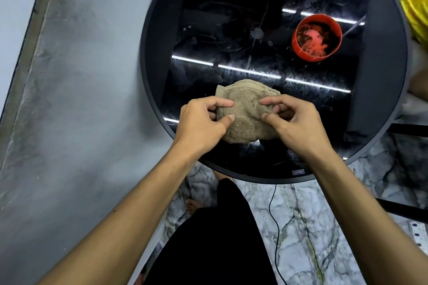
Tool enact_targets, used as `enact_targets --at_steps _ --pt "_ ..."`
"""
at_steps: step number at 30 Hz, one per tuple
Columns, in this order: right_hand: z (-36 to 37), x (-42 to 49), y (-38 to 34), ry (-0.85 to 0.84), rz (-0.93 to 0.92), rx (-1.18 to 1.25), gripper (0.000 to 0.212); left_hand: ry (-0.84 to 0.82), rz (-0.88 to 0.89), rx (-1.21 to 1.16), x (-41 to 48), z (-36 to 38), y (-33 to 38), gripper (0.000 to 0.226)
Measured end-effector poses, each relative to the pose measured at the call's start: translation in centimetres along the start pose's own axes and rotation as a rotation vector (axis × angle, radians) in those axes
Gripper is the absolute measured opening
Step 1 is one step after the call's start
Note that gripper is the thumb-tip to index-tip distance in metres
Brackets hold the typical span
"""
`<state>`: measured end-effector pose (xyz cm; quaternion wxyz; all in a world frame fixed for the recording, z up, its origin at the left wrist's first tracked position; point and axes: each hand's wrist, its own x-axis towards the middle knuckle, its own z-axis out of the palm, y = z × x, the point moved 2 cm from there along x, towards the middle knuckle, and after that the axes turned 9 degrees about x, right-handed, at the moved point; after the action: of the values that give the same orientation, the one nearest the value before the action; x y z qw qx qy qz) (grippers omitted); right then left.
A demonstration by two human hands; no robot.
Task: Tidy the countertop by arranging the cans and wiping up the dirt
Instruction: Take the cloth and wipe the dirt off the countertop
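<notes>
Cloth (245, 113) sits bunched between my two grips at the near edge of the counter (157, 58). My left hand (203, 122) pinches its left hem between thumb and forefinger, closed on the fabric. My right hand (294, 120) nips the right side the same way, its other fingers curled loosely and free. I judge I am folding or gathering it into a pad before wiping.

To do that well, I should fold it flat, with a clean face downward, so that one broad surface meets the glass. Then I should press evenly and sweep toward one spot rather than scatter the dirt.

Pale splashes (257, 33) and fine specks lie farther out, around the middle of the dark glass. A red can (316, 37) stands open at the far right, well apart from the cloth, its inside smeared dark.

A small label (298, 172) on the near rim seems to read TEMPERED, reversed; I cannot be sure.
</notes>
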<state>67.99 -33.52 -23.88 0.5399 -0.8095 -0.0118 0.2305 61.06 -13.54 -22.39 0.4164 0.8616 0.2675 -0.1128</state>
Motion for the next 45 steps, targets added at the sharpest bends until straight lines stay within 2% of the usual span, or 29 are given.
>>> enact_targets --at_steps 8,11,16,20,29,45 --pt "-0.6 0.1 0.3 0.001 0.021 0.115 0.020 0.014 -0.071 -0.041 0.1 0.1 0.3 0.021" --pt "-0.4 0.1 0.3 -0.007 0.080 0.144 0.027 -0.002 -0.120 -0.041 0.1 0.2 0.4 0.021" --pt "-0.5 0.4 0.7 0.019 0.118 0.117 0.025 -0.091 -0.189 -0.017 1.3 -0.1 0.7 0.018" --pt "-0.4 0.7 0.8 0.045 0.137 0.183 0.022 -0.164 -0.216 -0.120 1.4 -0.1 0.5 0.018" --pt "-0.8 0.3 -0.3 0.034 0.035 0.275 0.020 -0.041 -0.124 -0.281 0.0 -0.4 0.2 0.015" --pt "-0.6 -1.8 -6.3 -0.080 -0.101 0.241 0.018 0.121 -0.046 -0.406 -4.1 -4.4 0.5 0.012"
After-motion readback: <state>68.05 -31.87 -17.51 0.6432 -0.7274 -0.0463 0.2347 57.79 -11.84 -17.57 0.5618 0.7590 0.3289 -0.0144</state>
